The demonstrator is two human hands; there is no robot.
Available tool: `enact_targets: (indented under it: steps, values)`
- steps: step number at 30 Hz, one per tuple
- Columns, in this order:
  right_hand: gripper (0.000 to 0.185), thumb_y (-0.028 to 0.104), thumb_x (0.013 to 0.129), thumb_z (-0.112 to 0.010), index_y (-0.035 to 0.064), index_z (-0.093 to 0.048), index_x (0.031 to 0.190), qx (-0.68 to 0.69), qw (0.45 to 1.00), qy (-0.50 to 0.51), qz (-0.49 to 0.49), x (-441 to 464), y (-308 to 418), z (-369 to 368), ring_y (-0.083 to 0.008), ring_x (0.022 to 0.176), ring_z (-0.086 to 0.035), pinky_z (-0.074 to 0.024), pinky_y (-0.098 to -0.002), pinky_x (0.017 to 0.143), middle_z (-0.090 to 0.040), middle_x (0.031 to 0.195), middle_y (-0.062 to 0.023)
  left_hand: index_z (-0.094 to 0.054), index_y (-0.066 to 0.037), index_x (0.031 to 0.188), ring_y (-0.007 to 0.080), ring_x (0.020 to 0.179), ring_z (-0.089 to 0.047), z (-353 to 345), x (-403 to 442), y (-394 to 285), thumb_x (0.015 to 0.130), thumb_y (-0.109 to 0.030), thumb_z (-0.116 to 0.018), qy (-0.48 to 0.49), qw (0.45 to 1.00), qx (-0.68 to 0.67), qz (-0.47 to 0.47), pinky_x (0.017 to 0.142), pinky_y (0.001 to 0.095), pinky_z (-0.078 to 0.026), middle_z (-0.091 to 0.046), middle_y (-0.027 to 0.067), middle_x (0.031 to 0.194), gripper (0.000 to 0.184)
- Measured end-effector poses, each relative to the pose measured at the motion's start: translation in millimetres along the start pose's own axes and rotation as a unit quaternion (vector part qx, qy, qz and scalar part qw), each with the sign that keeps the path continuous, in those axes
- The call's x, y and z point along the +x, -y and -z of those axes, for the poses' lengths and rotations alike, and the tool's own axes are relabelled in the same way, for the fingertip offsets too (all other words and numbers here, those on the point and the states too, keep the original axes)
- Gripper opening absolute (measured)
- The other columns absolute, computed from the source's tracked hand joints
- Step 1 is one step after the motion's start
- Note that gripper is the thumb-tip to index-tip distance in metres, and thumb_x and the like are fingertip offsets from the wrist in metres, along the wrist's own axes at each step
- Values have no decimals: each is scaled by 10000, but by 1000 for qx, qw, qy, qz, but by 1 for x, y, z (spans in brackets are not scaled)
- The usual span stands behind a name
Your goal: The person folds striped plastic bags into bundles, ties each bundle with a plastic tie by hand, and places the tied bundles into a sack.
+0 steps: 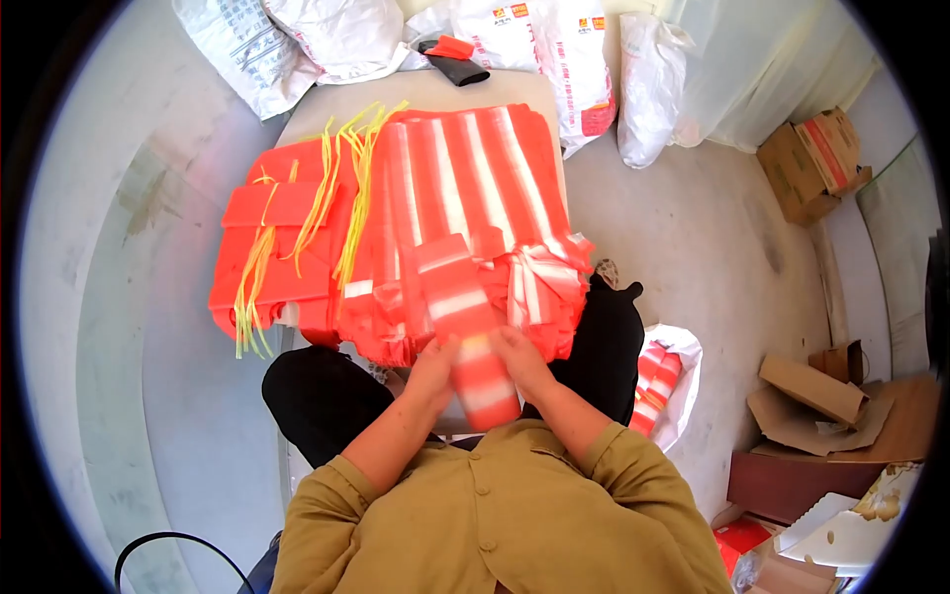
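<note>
While the left hand has a narrow grip on the left edge of the red-and-white strip, the right hand grips its right edge. The strip is at the near side of the desk, its far end over the striped stack. Left of the stack sits a red pile with yellow ties; sacks stand beyond the far edge.

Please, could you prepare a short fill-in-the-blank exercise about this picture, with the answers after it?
1. The left hand and right hand hold a strip banded red and ____.
2. The cords on the red pile are ____.
3. The trousers are ____.

Missing words: white; yellow; black.
</note>
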State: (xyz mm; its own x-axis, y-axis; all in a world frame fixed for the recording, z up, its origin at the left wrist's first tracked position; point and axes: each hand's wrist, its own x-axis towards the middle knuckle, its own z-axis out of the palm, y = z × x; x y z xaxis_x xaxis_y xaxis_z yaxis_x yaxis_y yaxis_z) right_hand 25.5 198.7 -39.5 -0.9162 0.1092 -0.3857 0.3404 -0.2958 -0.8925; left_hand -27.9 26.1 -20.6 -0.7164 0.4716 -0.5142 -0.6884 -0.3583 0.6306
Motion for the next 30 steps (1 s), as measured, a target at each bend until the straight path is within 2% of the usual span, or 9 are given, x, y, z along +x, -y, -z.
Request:
enact_targets:
  steps: [3, 9, 12, 14, 18, 22, 26, 27, 30]
  values:
    - [808, 189, 893, -772, 0, -318, 1533, -86, 995, 52, 22, -16, 5, -4, -217, 1175, -600, -506, -360, 997, -594, 1319, -135, -613, -67, 1286, 233, 1135, -648, 0, 0, -1, 1065, -279, -571, 0, 1000, 9, -1, 1011, 427, -522, -676, 79, 1270, 309]
    - [826, 30, 872, -754, 27, -319, 1574, -45, 997, 6, 66, -69, 99, 4, -189, 1220, -578, -494, -348, 1030, -574, 1373, -112, -525, -47, 1366, 237, 1218, -614, -72, -21, -38, 1067, -245, -555, 14, 996, 70, -49, 1034, 449, -519, -626, 90, 1343, 359]
    - [843, 5, 876, -744, 42, -300, 1591, 121, 990, 0, 75, -82, 134, 39, -188, 1277, -551, -472, -368, 1073, -549, 1438, -82, -365, -58, 1547, 217, 1346, -534, -138, -45, -80, 1053, -402, -556, 226, 962, 149, -49, 1117, 415, -423, -529, 93, 1494, 630]
    - [844, 17, 870, -758, 53, -316, 1588, 193, 956, 29, 221, -95, 142, 76, -186, 1292, -546, -478, -361, 1066, -542, 1458, -77, -386, -53, 1549, 221, 1372, -514, -158, -52, -87, 1043, -464, -553, 252, 939, 218, -81, 1132, 424, -395, -499, 90, 1534, 673]
    - [780, 48, 851, -773, 52, -399, 1535, 126, 933, -110, 318, -142, 145, 158, -181, 1186, -621, -526, -351, 991, -629, 1338, -72, -402, -63, 1552, 248, 1368, -522, -163, -48, -86, 1045, -481, -542, 343, 882, 317, -56, 1128, 412, -388, -538, 98, 1501, 672]
    - [630, 61, 862, -744, 47, -489, 1438, 162, 946, -176, 216, -159, 73, 249, -214, 1110, -666, -559, -368, 946, -669, 1254, -82, -466, -87, 1513, 255, 1318, -564, -82, -29, -44, 1054, -474, -530, 257, 895, 344, 120, 1108, 392, -395, -603, 106, 1430, 604]
    - [547, 112, 900, -713, 51, -520, 1408, 252, 905, -339, -48, -152, -171, 341, -288, 1124, -675, -566, -491, 976, -667, 1262, -107, -504, -77, 1447, 255, 1313, -569, 16, -25, -4, 1062, -437, -526, 57, 923, 315, 214, 1078, 415, -410, -603, 133, 1422, 527]
    - [480, 135, 926, -702, 66, -544, 1374, 305, 884, -355, -9, -167, -180, 302, -287, 1078, -688, -595, -491, 905, -679, 1224, -89, -504, -77, 1439, 262, 1301, -575, 47, -24, 7, 1060, -445, -529, 22, 932, 282, 227, 1070, 418, -412, -605, 133, 1413, 529]
    - [329, 132, 943, -681, 91, -589, 1256, 260, 861, -409, -155, -187, -246, 276, -221, 900, -699, -626, -331, 728, -688, 1117, -70, -498, -79, 1422, 278, 1264, -592, 122, -23, 26, 1052, -464, -536, -72, 948, 185, 250, 1045, 422, -424, -612, 129, 1381, 535]
